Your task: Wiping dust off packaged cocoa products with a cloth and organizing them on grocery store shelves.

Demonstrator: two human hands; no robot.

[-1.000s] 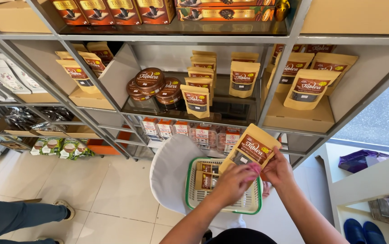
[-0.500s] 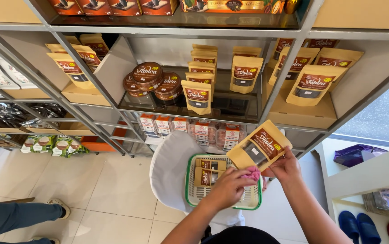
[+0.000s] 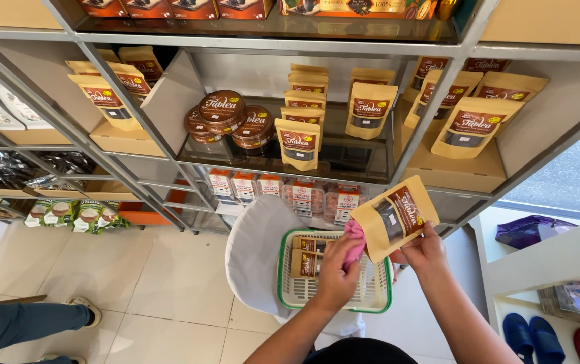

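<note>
My right hand holds a tan stand-up pouch with a brown label, tilted, above a green-rimmed plastic basket. My left hand grips a pink cloth pressed against the pouch's left edge. More small brown-labelled packs lie inside the basket. The basket rests on a white stool or seat.
A metal and glass shelf unit ahead carries matching tan pouches, round brown tubs and small boxes. Another person's leg and shoe are at lower left. A white shelf with blue slippers stands at lower right.
The pouch has been turned and lifted slightly toward the right, while my left hand with the pink cloth has come up against its edge.
</note>
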